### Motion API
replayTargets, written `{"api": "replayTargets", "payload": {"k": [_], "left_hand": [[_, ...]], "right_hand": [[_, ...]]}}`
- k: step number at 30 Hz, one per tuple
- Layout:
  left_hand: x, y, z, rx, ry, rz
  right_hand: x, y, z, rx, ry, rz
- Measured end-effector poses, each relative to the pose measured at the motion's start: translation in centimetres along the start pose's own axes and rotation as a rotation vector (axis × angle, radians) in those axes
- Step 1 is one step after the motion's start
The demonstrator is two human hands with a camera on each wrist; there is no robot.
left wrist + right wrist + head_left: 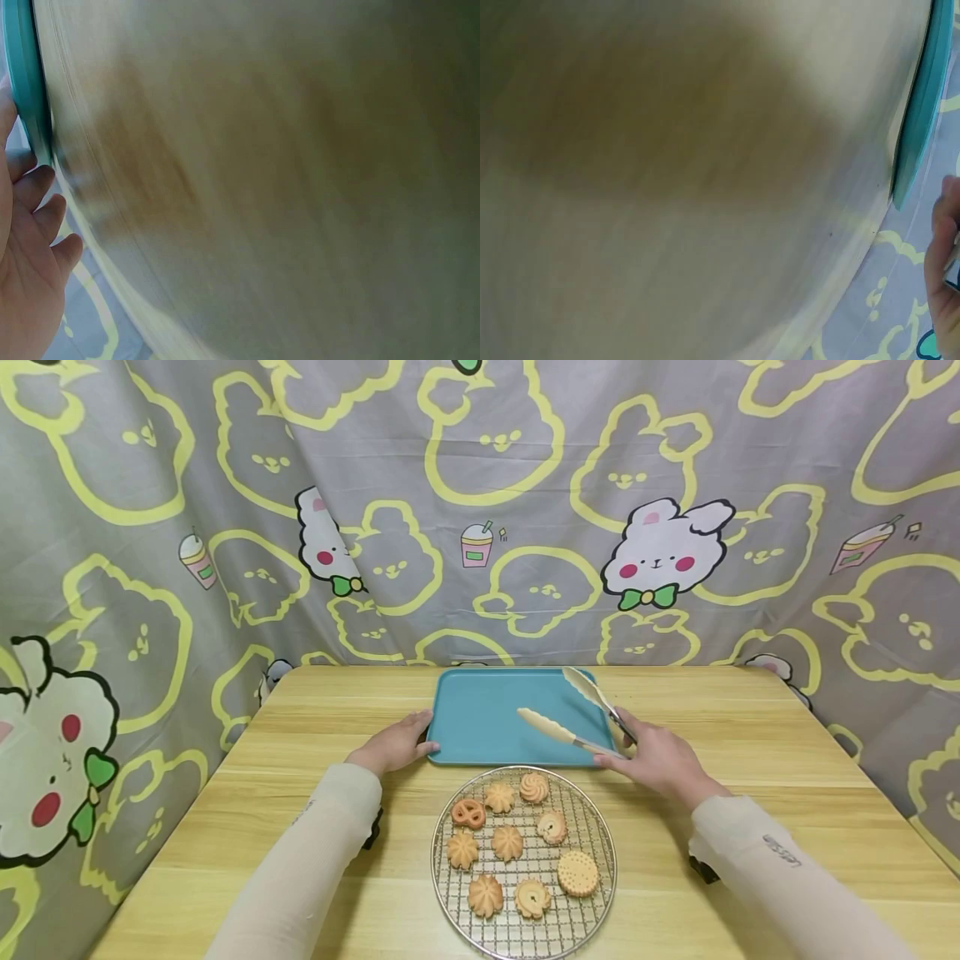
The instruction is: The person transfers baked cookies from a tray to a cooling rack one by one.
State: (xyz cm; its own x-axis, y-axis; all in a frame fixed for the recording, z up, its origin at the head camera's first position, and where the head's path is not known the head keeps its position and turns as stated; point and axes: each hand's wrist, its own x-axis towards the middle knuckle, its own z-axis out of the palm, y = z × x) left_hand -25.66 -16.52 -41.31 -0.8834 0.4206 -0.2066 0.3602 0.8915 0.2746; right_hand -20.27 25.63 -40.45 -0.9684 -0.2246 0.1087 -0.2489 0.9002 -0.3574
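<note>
A blue rectangular tray (495, 714) lies at the far side of the wooden table. My left hand (393, 743) holds its left edge, thumb on the rim; in the left wrist view that hand's curled fingers (49, 217) meet the tray's edge (26, 82). My right hand (660, 760), at the tray's right edge, grips metal tongs (600, 747) with cream scalloped tips. The tongs' arms are spread apart above the tray, nothing between them. In the right wrist view only part of the right hand (943, 262) shows, near the tray's corner (911, 165).
Nearer me, just in front of the tray, is a round wire cooling rack (442, 893). Several cookies lie on it, among them a pretzel-shaped cookie (468, 813) and a round dotted cookie (577, 873). A patterned curtain (525, 593) hangs behind the table (720, 710).
</note>
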Motion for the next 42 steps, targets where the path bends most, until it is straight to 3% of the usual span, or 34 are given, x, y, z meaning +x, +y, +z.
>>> {"api": "replayTargets", "payload": {"k": [9,31,42], "left_hand": [[0.0,0.0,0.0,-0.012,-0.007,-0.002],[0.0,-0.1,0.0,-0.018,-0.005,0.003],[0.0,-0.1,0.0,-0.019,-0.004,0.007]], "right_hand": [[0.7,0.3,-0.5,0.015,0.005,0.132],[0.6,1.6,-0.7,0.043,0.147,0.354],[0.6,1.9,-0.7,0.024,0.140,0.476]]}}
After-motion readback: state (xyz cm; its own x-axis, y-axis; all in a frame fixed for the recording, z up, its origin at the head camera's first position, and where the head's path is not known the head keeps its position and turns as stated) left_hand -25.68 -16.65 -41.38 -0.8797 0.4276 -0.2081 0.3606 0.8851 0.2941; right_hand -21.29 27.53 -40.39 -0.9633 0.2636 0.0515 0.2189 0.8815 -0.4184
